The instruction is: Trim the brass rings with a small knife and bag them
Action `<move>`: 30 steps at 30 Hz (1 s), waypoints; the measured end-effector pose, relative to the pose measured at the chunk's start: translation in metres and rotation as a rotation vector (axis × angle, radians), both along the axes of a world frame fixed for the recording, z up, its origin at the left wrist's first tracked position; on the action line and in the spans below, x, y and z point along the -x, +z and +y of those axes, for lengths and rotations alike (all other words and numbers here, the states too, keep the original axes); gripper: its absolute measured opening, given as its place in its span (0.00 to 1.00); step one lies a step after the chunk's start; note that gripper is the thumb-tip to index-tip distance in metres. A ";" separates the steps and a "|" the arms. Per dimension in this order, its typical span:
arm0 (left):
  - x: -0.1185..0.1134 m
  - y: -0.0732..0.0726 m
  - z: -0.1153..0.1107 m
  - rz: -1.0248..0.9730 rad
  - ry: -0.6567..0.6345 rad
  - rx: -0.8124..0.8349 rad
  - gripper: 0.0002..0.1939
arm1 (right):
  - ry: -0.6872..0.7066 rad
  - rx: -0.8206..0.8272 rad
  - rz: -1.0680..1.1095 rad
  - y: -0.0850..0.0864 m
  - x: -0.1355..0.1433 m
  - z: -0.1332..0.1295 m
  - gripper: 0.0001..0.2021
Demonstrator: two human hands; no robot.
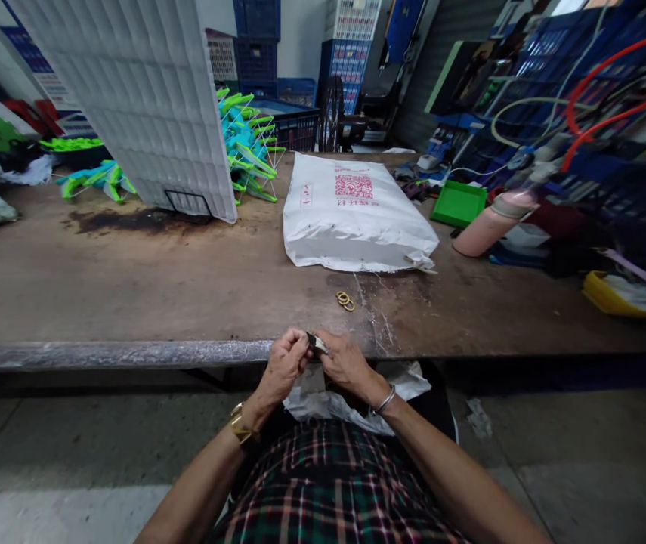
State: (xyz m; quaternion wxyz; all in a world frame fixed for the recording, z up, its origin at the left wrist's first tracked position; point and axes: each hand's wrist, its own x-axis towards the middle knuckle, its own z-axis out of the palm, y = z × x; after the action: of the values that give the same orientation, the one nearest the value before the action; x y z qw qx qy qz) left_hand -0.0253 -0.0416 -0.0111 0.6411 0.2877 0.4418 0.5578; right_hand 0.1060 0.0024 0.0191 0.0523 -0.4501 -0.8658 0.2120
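Observation:
My left hand (285, 366) and my right hand (350, 366) meet at the front edge of the table. Fingers of both are closed on one small black-and-white piece (316, 343), which is too small and covered for me to tell its kind. Just beyond them, a few yellow rings (345, 301) lie together on the tabletop. Under my hands, crumpled white plastic (402, 384) is spread over my lap.
Farther back lies a full white sack (357, 219) with red print. A tall white corrugated panel (169, 113) stands at left, with green-and-blue plastic pieces (246, 143) behind it. At right are a green tray (459, 204), a pink bottle (496, 225) and a yellow tray (622, 298).

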 end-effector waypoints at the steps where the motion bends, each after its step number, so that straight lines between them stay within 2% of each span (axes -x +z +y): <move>1: 0.000 -0.001 0.000 0.016 0.002 -0.008 0.20 | 0.003 -0.003 -0.017 0.000 0.001 0.000 0.10; 11: -0.001 -0.004 -0.002 0.250 0.041 -0.158 0.19 | 0.022 0.017 -0.164 0.004 0.000 0.004 0.13; 16: -0.001 0.009 -0.010 0.231 0.015 -0.141 0.19 | -0.057 -0.027 -0.304 0.005 -0.002 0.012 0.15; 18: -0.003 0.017 -0.015 0.189 -0.035 -0.145 0.19 | -0.145 -0.055 -0.350 0.004 -0.007 0.021 0.15; 21: -0.005 0.024 -0.018 0.004 -0.124 -0.086 0.19 | -0.314 -0.150 -0.350 0.003 -0.018 0.043 0.15; 25: -0.004 0.024 -0.012 -0.187 -0.106 0.016 0.19 | -0.495 -0.221 -0.283 0.003 -0.029 0.071 0.13; 27: -0.002 0.023 -0.009 -0.236 -0.070 0.033 0.18 | -0.536 -0.215 -0.272 0.002 -0.029 0.081 0.14; 30: 0.001 0.022 -0.008 -0.351 -0.046 0.068 0.15 | -0.522 -0.215 -0.283 -0.003 -0.026 0.087 0.15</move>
State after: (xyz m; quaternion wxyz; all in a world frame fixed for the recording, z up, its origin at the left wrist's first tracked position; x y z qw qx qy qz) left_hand -0.0264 -0.0496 0.0106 0.7303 0.1738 0.3350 0.5694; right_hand 0.1315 0.0895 0.0165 0.0313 -0.6740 -0.7373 0.0337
